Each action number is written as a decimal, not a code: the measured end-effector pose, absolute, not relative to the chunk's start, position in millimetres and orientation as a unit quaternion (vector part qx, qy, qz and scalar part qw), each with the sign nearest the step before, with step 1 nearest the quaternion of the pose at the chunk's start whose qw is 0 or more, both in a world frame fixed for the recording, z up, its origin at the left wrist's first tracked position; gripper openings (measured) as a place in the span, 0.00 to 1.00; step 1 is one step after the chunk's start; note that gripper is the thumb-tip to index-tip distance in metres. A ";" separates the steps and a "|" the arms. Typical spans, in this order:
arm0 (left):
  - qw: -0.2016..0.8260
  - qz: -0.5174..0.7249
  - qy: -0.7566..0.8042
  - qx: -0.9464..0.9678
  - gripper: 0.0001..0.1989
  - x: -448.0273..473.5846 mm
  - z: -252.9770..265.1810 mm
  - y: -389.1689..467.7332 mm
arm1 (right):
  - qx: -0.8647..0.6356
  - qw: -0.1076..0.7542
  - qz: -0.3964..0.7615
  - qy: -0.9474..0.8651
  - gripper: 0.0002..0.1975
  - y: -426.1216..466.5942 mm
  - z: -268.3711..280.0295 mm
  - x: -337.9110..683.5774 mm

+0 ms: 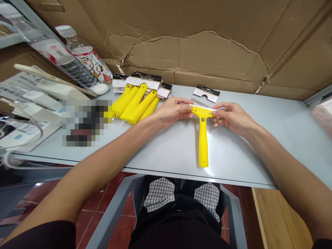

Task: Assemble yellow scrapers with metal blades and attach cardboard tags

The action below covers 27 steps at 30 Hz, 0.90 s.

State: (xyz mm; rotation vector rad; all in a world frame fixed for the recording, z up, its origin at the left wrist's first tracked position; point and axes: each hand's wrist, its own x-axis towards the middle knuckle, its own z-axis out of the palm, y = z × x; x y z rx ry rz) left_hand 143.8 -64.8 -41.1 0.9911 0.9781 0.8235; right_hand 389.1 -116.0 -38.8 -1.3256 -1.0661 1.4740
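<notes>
Yellow scraper (203, 133) in fingers (184, 108), card (208, 91) lettering illegible

Blurry squares (86, 122) cover something dark on the table (168, 152), so you can't tell what it is (a bit of yellow shows at one side). Fingers of the left hand (177, 111) and right hand (233, 117) hide a little of the yellow tool's (203, 138) two top corners. The words on the small card (206, 93) are too tiny to read. The right edge cuts off a pinkish thing (324, 119).
</notes>
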 end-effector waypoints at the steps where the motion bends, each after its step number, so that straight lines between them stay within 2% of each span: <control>1: 0.692 0.367 0.442 0.437 0.07 144.8 -40.4 -65.2 | -0.528 0.434 0.590 -0.429 0.13 -115.9 -39.3 389.4; 4: 0.694 0.344 0.459 0.434 0.01 146.5 -39.3 -65.4 | -0.521 0.441 0.587 -0.434 0.15 -115.1 -41.3 391.1; 11: 0.687 0.275 0.484 0.467 0.07 142.3 -42.1 -60.8 | -0.514 0.463 0.577 -0.434 0.13 -112.8 -43.7 393.4; 27: 0.668 0.303 0.486 0.475 0.12 147.6 -32.9 -68.8 | -0.516 0.445 0.595 -0.427 0.12 -114.6 -41.0 390.7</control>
